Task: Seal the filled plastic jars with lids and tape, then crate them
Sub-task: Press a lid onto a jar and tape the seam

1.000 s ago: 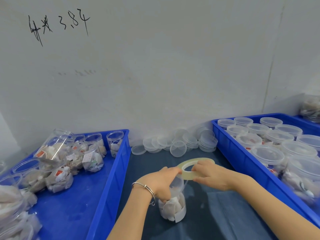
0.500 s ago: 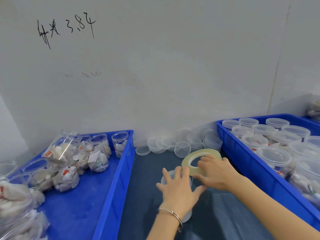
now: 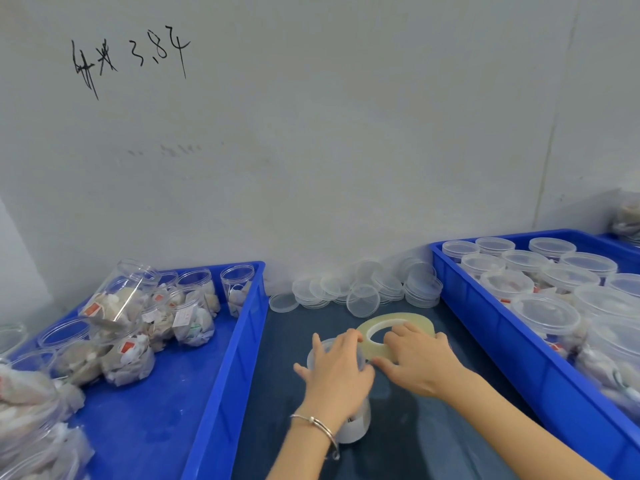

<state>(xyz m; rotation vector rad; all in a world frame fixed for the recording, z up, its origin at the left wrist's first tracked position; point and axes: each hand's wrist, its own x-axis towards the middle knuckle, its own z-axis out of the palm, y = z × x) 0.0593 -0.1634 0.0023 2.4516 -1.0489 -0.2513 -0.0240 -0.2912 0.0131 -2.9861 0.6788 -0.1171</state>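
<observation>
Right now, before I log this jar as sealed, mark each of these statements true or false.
1. The left hand lies on top of the plastic jar. True.
2. The right hand holds a pair of scissors. False: it holds the tape roll, right beside the jar's top.
3. The loose lids are piled against the wall between the two blue crates. True.
4. The jars in the left crate all wear lids. False: those at its far end stand open.
5. The right crate holds lidded jars. True.
</observation>
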